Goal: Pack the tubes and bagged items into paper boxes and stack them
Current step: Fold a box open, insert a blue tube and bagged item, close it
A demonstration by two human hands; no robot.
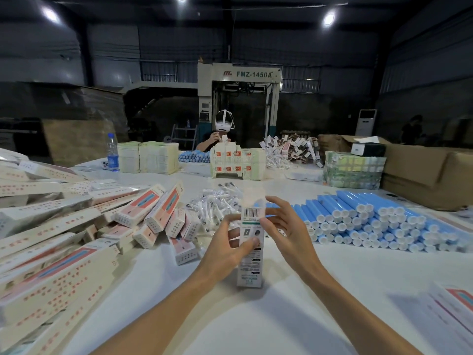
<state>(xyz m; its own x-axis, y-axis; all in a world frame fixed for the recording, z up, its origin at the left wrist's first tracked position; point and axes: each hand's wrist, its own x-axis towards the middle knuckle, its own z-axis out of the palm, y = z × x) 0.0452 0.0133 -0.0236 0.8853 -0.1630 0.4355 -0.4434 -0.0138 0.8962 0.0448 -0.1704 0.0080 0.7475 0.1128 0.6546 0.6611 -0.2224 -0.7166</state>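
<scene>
Foreground: reaching in from the lower edge with two bare forearms over a white bench point(256, 326). Gripping a tall, narrow paper box point(250, 274) upright at the centre with the left hand point(225, 243), thumb pressing on the printed front and fingers curling behind. Pinching the upper part of the same box, beside its barcode, with the right hand point(282, 226). Holding the box in both grips, its lower end close to the bench; contact not clear, top end blurred.

Lying at the near right corner: a few flat cartons point(451, 310), blurred. Sprawling along the whole left side: a loose heap of filled boxes point(64, 242) in white and salmon pink.

Sitting just behind the hands: a pile of clear bagged items point(217, 204). Lying to the right of them, well apart from the heap: blue tubes point(371, 222) with white caps, stacked in rows.

Standing at the far edge: a water bottle point(112, 153), bundled carton stacks point(149, 157) and a brown cardboard carton point(419, 175). Sitting opposite, handling a small box: another person point(223, 131) wearing a white headset. Looming behind: a machine point(252, 74) marked FMZ-1450A.
</scene>
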